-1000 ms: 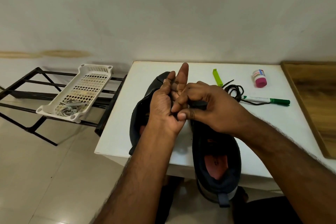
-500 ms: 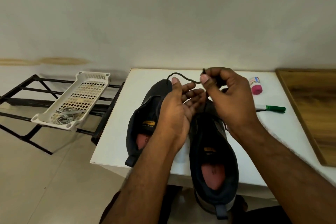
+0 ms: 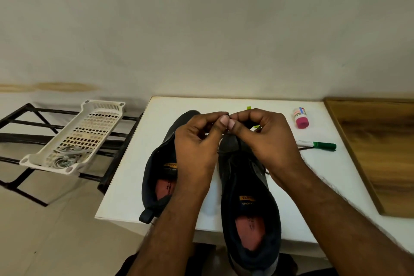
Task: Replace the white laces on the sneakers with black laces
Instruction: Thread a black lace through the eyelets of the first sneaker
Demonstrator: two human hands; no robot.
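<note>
your left hand [image 3: 197,141] and right hand [image 3: 262,136] meet thumb to thumb, fingers pinching the black lace [image 3: 227,116] above the right sneaker [image 3: 248,197] on the counter [image 3: 134,175].

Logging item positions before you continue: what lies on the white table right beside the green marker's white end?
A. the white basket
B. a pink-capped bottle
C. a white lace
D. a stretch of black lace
D: a thin black lace runs beside the white end of the green marker; the pink-capped bottle stands farther back.
</note>
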